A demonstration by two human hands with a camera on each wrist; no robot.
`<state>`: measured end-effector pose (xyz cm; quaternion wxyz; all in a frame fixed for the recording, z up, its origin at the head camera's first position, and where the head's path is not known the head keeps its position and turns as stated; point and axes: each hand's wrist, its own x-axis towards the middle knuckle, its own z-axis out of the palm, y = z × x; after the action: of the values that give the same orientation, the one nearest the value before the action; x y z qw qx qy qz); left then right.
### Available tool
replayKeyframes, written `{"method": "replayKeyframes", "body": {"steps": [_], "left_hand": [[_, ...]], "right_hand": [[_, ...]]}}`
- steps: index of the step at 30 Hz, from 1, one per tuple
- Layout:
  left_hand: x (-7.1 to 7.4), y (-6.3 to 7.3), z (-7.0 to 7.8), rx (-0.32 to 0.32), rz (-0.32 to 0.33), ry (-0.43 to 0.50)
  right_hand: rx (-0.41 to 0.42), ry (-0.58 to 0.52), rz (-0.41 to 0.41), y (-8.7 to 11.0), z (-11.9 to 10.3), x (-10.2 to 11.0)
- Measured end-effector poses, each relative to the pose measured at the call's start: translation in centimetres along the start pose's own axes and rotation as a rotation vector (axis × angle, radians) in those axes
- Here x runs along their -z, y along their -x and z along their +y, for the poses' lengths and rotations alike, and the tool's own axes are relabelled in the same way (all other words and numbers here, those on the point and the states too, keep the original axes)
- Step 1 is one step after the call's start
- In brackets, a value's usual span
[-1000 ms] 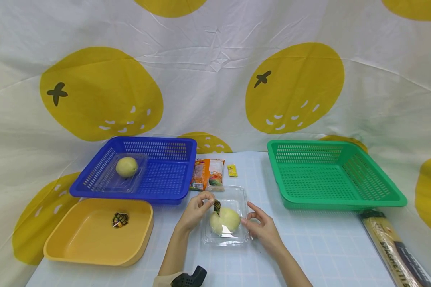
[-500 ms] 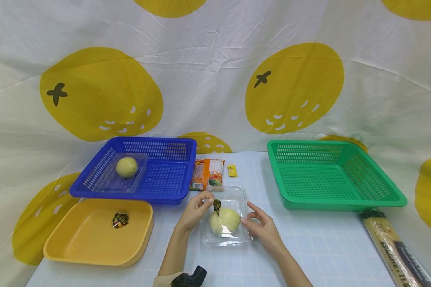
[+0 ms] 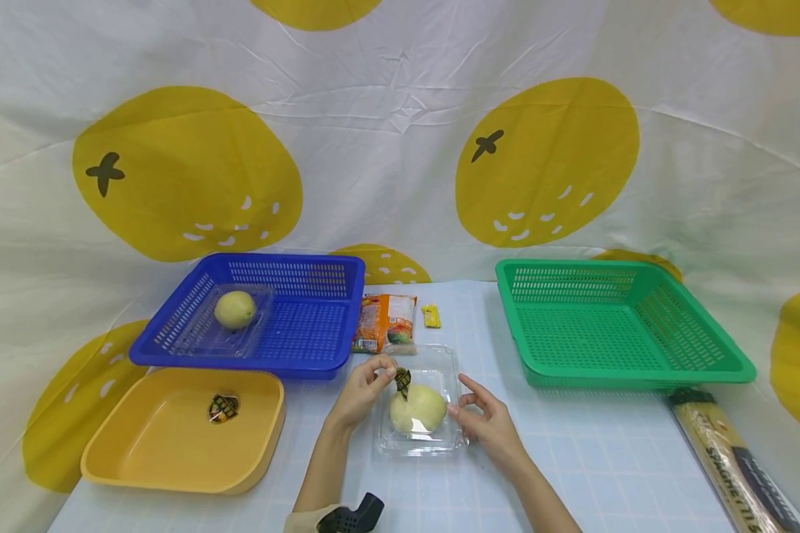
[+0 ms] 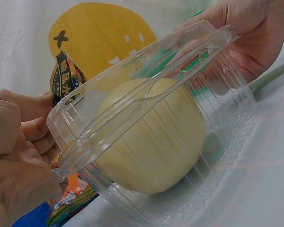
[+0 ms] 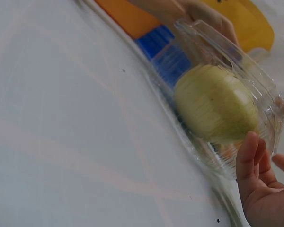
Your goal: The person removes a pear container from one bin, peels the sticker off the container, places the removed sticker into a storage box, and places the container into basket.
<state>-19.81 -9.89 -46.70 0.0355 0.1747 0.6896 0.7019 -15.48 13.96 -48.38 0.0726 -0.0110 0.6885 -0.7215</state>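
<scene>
A clear plastic clamshell box stands mid-table with its lid down over a round, pale yellow-green fruit. My left hand is at the box's far left side. Between thumb and forefinger it pinches a black-and-gold label, whose lower part meets the lid; how much of it sticks there I cannot tell. On the other side, my right hand holds the box's right edge, fingers lightly bent against the wall and rim. Plastic glare partly hides the fruit.
A blue basket at back left holds another boxed fruit. In front, a yellow tray bears a crumpled black label. Behind the box lie an orange packet and a yellow sachet. Right: green basket, spaghetti pack.
Almost nothing differs: both hands, the label and the box keep their places. The label's visible part shifts very slightly beside the left fingertips.
</scene>
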Motion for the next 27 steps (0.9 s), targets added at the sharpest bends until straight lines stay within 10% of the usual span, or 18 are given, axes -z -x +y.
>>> {"method": "replayKeyframes", "body": {"steps": [27], "left_hand": [[0.8, 1.7, 0.2, 0.083, 0.025, 0.081]], "right_hand": [[-0.019, -0.006, 0.001, -0.1, 0.2, 0.1]]}}
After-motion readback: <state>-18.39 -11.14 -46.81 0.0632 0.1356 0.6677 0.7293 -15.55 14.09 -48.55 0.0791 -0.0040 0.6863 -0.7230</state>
